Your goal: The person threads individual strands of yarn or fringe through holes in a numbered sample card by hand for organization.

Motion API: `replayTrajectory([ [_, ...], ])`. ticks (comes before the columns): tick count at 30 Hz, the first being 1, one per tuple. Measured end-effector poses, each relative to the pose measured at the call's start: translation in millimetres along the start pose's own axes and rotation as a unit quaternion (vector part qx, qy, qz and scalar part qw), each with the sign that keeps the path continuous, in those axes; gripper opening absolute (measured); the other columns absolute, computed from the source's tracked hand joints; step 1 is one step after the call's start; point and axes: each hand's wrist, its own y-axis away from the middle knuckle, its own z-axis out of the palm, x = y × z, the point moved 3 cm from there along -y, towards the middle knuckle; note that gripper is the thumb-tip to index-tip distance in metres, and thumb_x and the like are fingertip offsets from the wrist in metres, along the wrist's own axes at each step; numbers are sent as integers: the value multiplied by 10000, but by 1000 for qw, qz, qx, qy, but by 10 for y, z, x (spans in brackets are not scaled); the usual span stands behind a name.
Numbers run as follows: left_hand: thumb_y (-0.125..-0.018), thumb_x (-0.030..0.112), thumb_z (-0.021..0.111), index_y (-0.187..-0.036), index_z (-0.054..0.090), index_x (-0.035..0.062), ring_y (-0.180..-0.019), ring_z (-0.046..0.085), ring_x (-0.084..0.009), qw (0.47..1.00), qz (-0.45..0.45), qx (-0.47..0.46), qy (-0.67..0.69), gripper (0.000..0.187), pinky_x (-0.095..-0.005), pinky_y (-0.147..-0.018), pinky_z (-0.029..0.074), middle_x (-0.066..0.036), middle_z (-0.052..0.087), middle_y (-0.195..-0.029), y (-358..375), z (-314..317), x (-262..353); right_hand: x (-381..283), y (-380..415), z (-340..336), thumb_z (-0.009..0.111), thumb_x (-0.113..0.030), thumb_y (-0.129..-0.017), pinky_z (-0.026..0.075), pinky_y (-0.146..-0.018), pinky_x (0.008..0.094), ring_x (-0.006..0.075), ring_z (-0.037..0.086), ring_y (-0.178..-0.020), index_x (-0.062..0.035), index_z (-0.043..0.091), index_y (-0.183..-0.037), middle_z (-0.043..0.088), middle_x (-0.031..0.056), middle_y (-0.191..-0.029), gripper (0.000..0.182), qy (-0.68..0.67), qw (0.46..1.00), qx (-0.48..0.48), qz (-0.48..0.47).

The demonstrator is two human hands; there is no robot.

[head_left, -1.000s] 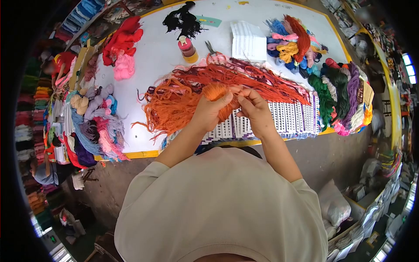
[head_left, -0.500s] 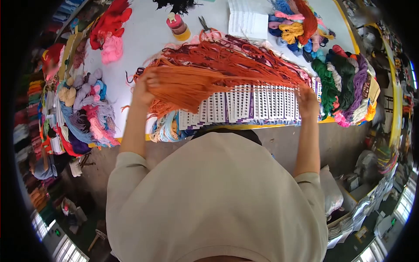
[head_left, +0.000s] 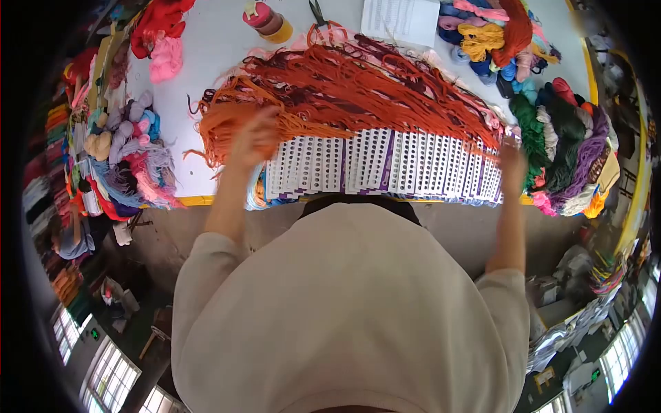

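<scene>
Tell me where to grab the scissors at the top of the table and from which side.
Take the scissors by the loops of the handles, which seem to point toward the person, next to the orange yarn. Come from the near side, over the yarn, since the blades appear to point away toward the far edge. The view cuts them off partly, so check the blade direction first.
</scene>
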Motion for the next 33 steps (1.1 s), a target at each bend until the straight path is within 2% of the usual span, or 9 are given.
replayTrajectory([
  [1, -930, 180, 564, -1157, 571, 56, -422, 294, 5, 997, -56, 20, -51, 259, -144, -341, 254, 50, 487, -626, -220, 182, -377, -895, -54, 480, 541, -147, -868, 466, -582, 232, 88, 569, -726, -67, 618, -1103, 614, 24, -890, 259, -185, 978, -37, 83],
  [3, -888, 217, 621, -976, 627, 36, -424, 372, -16, 979, -144, 95, -110, 201, -128, -341, 291, -93, 685, -910, -628, 428, -990, -1837, -107, 1198, 514, -190, -923, 488, -634, 323, 162, 587, -672, -71, 597, -1044, 620, 54, -818, 189, -237, 955, -174, 39],
  [5, -864, 210, 618, -853, 662, -7, -444, 486, -115, 907, -90, 208, -354, 222, -247, -375, 365, -103, 662, -729, -1036, 324, -1358, -2256, -171, 1677, 543, -203, -910, 489, -665, 420, 346, 634, -767, -123, 586, -1011, 641, 156, -855, 136, -166, 952, -257, 12],
  [7, -870, 176, 597, -860, 668, -11, -450, 509, -149, 799, -40, 175, -574, 201, -285, -388, 352, -102, 629, -641, -1224, 352, -1476, -2385, -251, 1991, 531, -230, -915, 485, -671, 449, 387, 623, -774, -129, 573, -985, 641, 176, -836, 129, -169, 950, -261, -22],
  [17, -867, 142, 589, -664, 549, 37, -423, 466, -129, 917, -54, 131, -374, 232, -274, -397, 352, -43, 530, -534, -1252, 493, -1524, -2372, -354, 2274, 545, -259, -904, 477, -661, 435, 348, 637, -729, -128, 515, -977, 642, 162, -749, 153, -151, 892, -417, 91],
  [20, -869, 128, 579, -672, 583, 25, -429, 477, -127, 877, -70, 150, -451, 222, -269, -395, 343, -47, 546, -536, -1248, 508, -1480, -2395, -362, 2266, 562, -260, -896, 476, -666, 421, 320, 642, -719, -99, 508, -956, 640, 150, -727, 180, -103, 895, -427, 74],
  [22, -890, 124, 588, -752, 625, 5, -440, 480, -110, 761, 9, 144, -632, 186, -246, -426, 365, -47, 563, -567, -1192, 478, -1331, -2404, -357, 2236, 594, -198, -896, 457, -552, 310, 148, 587, -579, -66, 514, -929, 602, 68, -656, 158, -111, 907, -398, 84],
  [25, -895, 126, 576, -803, 645, -23, -449, 494, -111, 878, 3, 206, -432, 188, -239, -427, 367, -68, 604, -608, -1111, 96, -1169, -2307, -333, 2287, 596, -269, -878, 478, -661, 389, 266, 641, -708, -47, 520, -952, 632, 137, -715, 246, -169, 876, -432, 134],
  [33, -886, 190, 626, -861, 678, -20, -484, 506, -80, 913, 25, 181, -365, 217, -226, -431, 362, -53, 652, -721, -1124, 181, -1237, -2273, -286, 2335, 594, -269, -877, 480, -693, 384, 293, 643, -765, -43, 543, -965, 649, 161, -785, 247, -156, 883, -428, 112],
])
